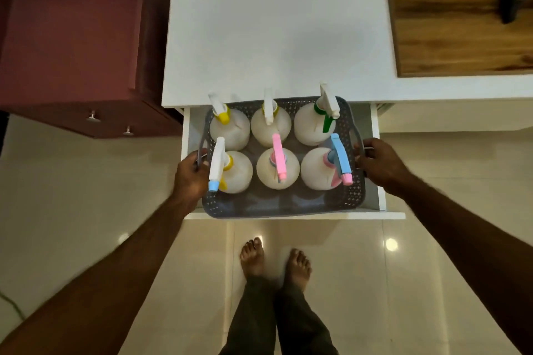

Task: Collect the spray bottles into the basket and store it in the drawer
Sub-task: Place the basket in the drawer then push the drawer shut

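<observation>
Glossy cream tiled floor [86, 210], maroon cabinet [72, 37], white cabinet top [277, 32], wooden surface [461, 32].

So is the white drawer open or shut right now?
Open: the drawer is pulled out, with the basket of spray bottles in it.

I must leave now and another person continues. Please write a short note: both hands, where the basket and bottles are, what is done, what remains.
Left hand grips the left handle of the grey basket; right hand grips the right handle.
All six spray bottles stand in the basket, two rows of three.
The basket sits inside the open white drawer; whether it rests on the bottom is unclear.
Done: collecting.
Left: release the handles, push the drawer shut.
</observation>
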